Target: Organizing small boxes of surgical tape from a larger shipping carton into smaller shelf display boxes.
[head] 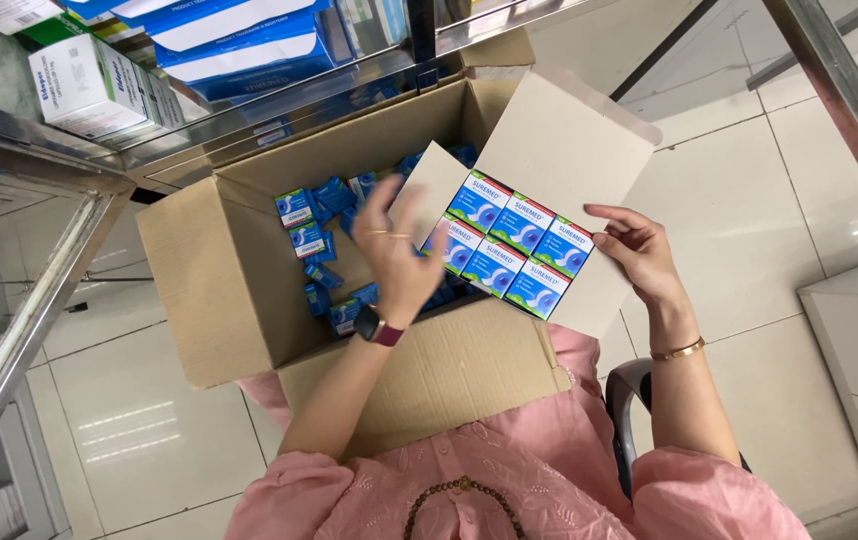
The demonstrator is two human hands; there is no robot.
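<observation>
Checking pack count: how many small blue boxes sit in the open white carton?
6 visible: top row at; bottom row at. The left hand overlaps the carton's left edge, so more may be hidden.

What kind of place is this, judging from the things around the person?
Probably a pharmacy or medical supply shop. A glass counter holds white and blue product boxes, and a big cardboard carton is full of small blue boxes. Both hands hold a tray of six more.

Single head view, looking steeply down, close over lap-held cardboard carton [219, 270]
</observation>
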